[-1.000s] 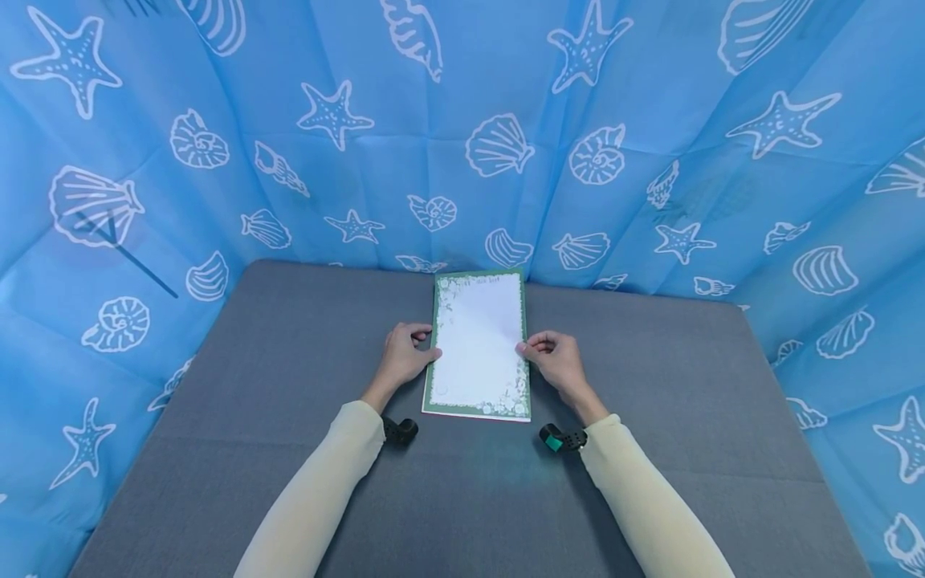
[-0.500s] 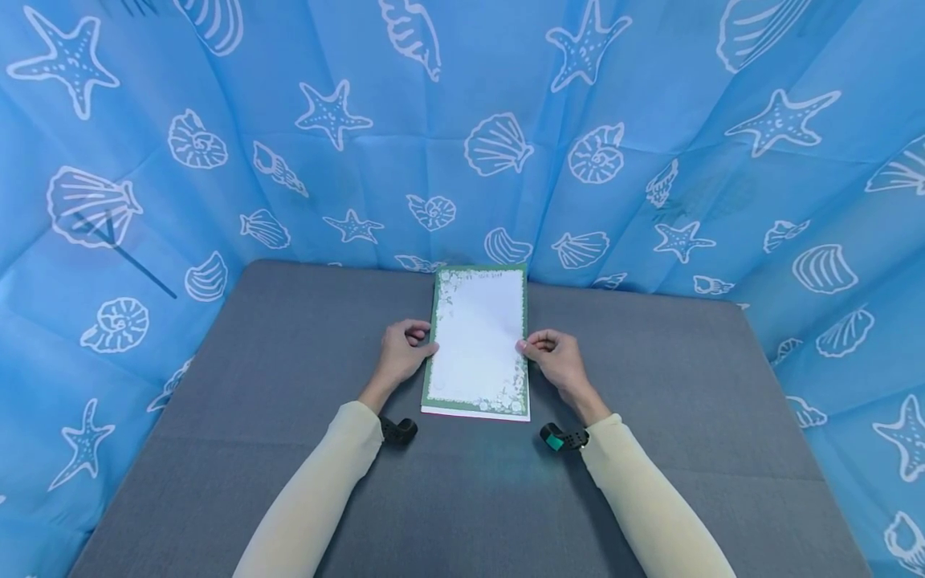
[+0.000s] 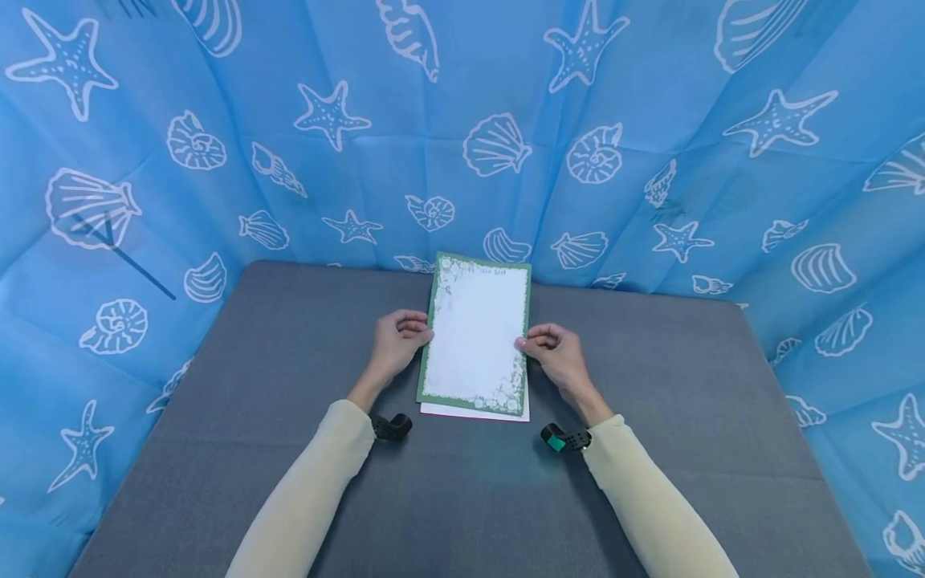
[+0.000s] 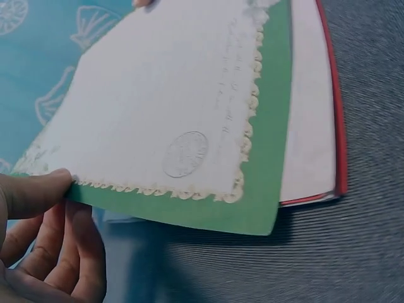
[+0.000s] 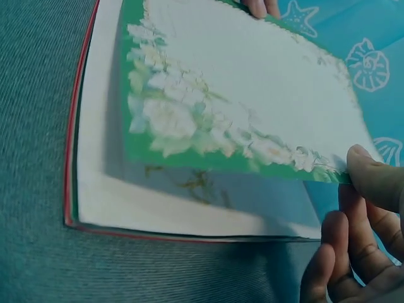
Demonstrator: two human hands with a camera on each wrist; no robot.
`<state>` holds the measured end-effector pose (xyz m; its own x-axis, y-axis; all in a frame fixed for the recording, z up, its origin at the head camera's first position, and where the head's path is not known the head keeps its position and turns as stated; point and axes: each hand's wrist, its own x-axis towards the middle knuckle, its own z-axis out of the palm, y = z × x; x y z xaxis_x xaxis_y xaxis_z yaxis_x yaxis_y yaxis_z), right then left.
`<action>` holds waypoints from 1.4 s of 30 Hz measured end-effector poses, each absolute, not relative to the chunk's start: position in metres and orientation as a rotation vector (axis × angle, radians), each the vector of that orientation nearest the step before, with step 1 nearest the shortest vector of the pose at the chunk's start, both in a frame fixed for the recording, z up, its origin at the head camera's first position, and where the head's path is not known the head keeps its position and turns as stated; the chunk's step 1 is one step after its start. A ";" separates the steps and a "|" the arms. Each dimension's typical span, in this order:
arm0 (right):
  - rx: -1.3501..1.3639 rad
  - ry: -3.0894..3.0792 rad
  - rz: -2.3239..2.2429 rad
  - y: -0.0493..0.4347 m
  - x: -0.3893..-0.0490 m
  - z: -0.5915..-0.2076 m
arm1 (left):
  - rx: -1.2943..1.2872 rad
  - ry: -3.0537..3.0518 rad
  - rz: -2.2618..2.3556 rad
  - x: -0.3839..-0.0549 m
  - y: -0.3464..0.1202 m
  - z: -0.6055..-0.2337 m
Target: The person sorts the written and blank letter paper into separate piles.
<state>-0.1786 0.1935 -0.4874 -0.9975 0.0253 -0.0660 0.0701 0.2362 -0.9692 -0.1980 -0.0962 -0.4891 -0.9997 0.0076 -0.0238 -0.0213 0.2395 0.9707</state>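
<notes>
Left hand (image 3: 392, 345) and right hand (image 3: 560, 357), fingers curled, pinch opposite edges of a green-bordered, flower-printed white paper sheet (image 3: 477, 337) — probably supporting it evenly — above a red-edged white stack (image 4: 312, 113); whether they join is unclear.

Smooth matt paper sheet (image 3: 477, 333) above ribbed, matt cloth tabletop (image 3: 462, 498).

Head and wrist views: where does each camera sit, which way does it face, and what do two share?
Head: on the head, facing forward and down at the green-bordered sheet; left hand, right hand and sleeves show.
Left wrist: on that wrist, facing the left hand's pinch; the right hand partly shows.
Right wrist: on that wrist, facing the right hand's pinch; the left hand partly shows.
Wrist views share the sheet and red-edged pages beneath.
</notes>
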 end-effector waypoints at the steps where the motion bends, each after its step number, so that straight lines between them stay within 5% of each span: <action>1: 0.089 2.432 -1.924 0.194 -0.179 -0.486 | -0.016 2.449 1.924 -0.198 -0.097 -0.486; 23: 0.030 2.336 -1.981 0.176 -0.186 -0.446 | -0.006 2.336 1.995 -0.197 -0.122 -0.444; 42: 0.031 2.139 -2.079 0.112 -0.201 -0.447 | -0.171 2.428 1.873 -0.201 -0.180 -0.436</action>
<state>-0.2006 0.1121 -0.4469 -0.9872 -0.0953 -0.1276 0.1249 0.0342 -0.9916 -0.2008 -0.1801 -0.4358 -0.9914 -0.0447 -0.1233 -0.1306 0.2506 0.9592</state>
